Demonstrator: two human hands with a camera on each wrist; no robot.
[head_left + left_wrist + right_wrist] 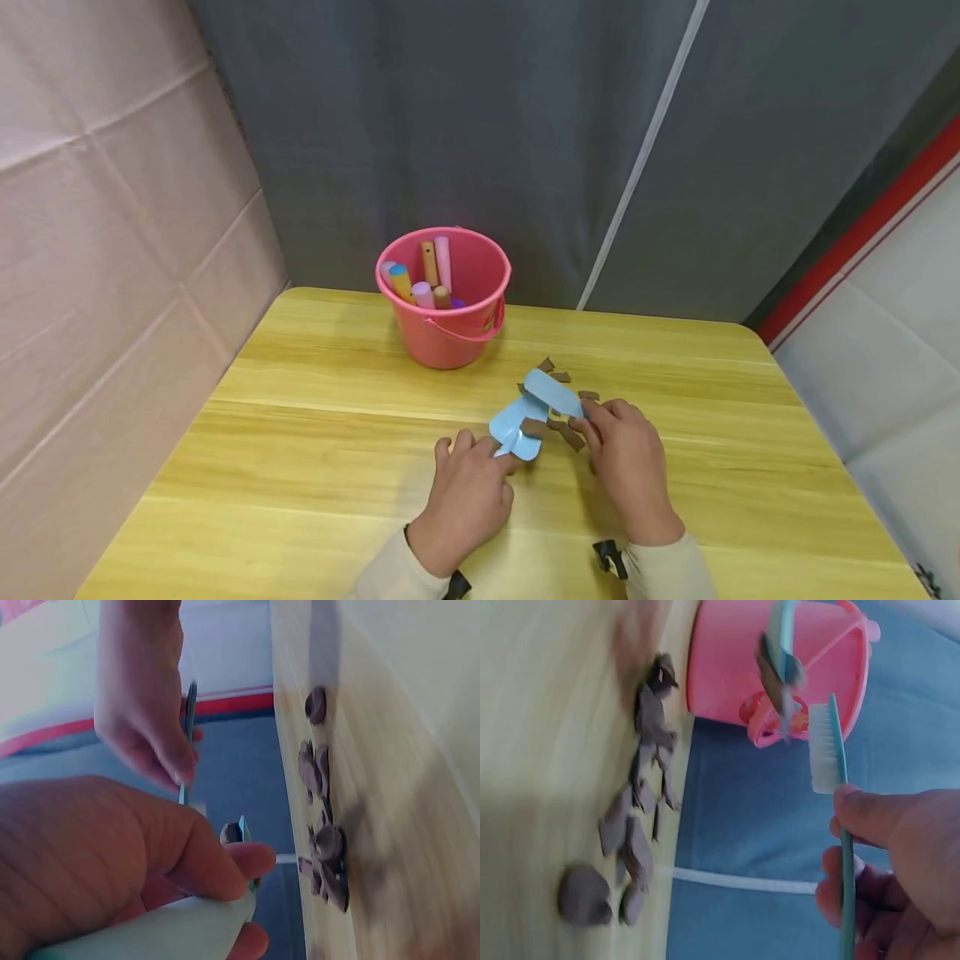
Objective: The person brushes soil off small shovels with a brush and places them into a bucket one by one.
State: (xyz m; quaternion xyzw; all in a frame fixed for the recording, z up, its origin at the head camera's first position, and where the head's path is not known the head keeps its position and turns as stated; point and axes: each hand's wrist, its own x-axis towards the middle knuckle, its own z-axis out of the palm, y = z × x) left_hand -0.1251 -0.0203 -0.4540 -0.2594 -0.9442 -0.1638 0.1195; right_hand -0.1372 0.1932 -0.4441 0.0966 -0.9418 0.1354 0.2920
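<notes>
My left hand [468, 492] grips the handle of a small light-blue dustpan [508, 417]. A brown scrap [534, 427] lies on the pan. In the left wrist view the pale handle [172, 930] runs under the thumb of the left hand [112, 847]. My right hand [628, 454] holds a small brush [553, 392] with a blue back. White bristles [825, 750] face the dustpan [786, 630] in the right wrist view, where the right hand [907, 855] pinches the thin handle. Several brown scraps [637, 832] lie on the table below both tools.
A pink bucket [420, 333] stands at the back of the wooden table [300, 483], with several coloured handles or sticks [442, 262] poking up inside it. A dark grey curtain [487, 125] hangs behind the table's far edge.
</notes>
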